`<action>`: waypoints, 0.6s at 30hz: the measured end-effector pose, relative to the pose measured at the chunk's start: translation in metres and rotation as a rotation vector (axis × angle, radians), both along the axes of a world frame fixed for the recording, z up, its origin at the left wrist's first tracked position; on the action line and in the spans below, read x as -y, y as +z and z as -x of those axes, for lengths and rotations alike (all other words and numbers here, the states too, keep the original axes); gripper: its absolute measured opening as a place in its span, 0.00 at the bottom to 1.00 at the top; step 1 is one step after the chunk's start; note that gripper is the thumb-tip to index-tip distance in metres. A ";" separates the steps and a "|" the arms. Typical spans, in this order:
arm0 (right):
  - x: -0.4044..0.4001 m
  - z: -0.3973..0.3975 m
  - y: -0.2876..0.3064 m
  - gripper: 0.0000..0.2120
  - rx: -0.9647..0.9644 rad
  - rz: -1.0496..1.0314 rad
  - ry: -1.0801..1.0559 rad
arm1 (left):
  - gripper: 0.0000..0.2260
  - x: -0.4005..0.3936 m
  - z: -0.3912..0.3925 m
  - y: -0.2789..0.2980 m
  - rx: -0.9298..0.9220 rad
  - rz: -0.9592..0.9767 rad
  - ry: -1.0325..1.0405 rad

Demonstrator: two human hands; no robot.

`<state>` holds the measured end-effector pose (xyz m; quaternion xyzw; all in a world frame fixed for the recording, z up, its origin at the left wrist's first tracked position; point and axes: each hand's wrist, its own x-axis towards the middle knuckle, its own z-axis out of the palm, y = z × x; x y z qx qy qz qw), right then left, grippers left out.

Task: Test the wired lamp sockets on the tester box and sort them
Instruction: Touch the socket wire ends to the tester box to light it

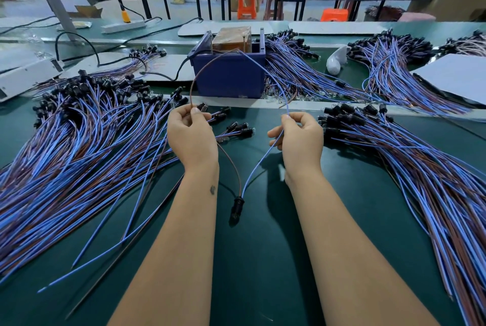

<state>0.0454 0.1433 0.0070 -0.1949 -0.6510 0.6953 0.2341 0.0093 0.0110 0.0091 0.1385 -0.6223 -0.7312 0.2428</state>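
Your left hand (192,136) pinches the brown wire (196,81); your right hand (299,139) pinches the blue wire (265,73). Both wires arc to the tester box (230,75) at twelve o'clock. The socket (237,208) hangs at six, just above the counter (263,260).

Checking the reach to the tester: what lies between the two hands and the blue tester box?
In the head view, bare green mat and a pale strip, crossed by the brown wire and blue wire arching from the hands to the blue tester box.
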 end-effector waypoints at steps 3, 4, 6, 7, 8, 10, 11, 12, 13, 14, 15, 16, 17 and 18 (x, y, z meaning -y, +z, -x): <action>-0.001 0.001 0.000 0.07 0.002 0.070 -0.072 | 0.06 0.000 0.000 0.002 0.012 -0.036 0.035; -0.001 0.001 0.000 0.07 0.003 0.075 -0.091 | 0.06 0.000 0.000 0.002 0.018 -0.046 0.054; 0.000 0.001 -0.001 0.07 0.007 0.060 -0.119 | 0.05 0.000 -0.001 0.003 0.026 -0.075 0.103; 0.000 0.001 -0.001 0.07 0.013 0.044 -0.130 | 0.05 0.001 -0.001 0.004 0.028 -0.094 0.126; 0.000 0.001 -0.001 0.07 0.020 0.031 -0.136 | 0.05 0.002 -0.001 0.004 0.030 -0.113 0.144; 0.001 0.001 -0.001 0.07 0.021 0.020 -0.139 | 0.05 0.003 0.000 0.005 0.033 -0.133 0.153; 0.000 0.001 -0.001 0.07 0.017 0.020 -0.135 | 0.05 0.003 0.000 0.005 0.037 -0.131 0.144; 0.000 0.001 -0.001 0.07 0.009 0.026 -0.129 | 0.06 0.003 -0.001 0.005 0.038 -0.125 0.128; 0.000 0.001 0.000 0.07 -0.007 0.041 -0.120 | 0.06 0.002 -0.001 0.005 0.036 -0.115 0.110; 0.000 0.000 0.000 0.07 -0.028 0.062 -0.112 | 0.06 0.001 -0.001 0.005 0.031 -0.100 0.089; -0.001 -0.001 0.000 0.07 -0.051 0.085 -0.105 | 0.06 0.000 -0.001 0.004 0.027 -0.081 0.066; -0.001 -0.001 0.001 0.07 -0.072 0.107 -0.100 | 0.07 -0.001 -0.001 0.004 0.025 -0.061 0.043; -0.001 -0.002 0.001 0.07 -0.089 0.125 -0.095 | 0.07 -0.002 -0.001 0.003 0.021 -0.045 0.019; -0.002 -0.002 0.002 0.07 -0.103 0.138 -0.087 | 0.07 -0.003 -0.001 0.003 0.015 -0.034 -0.001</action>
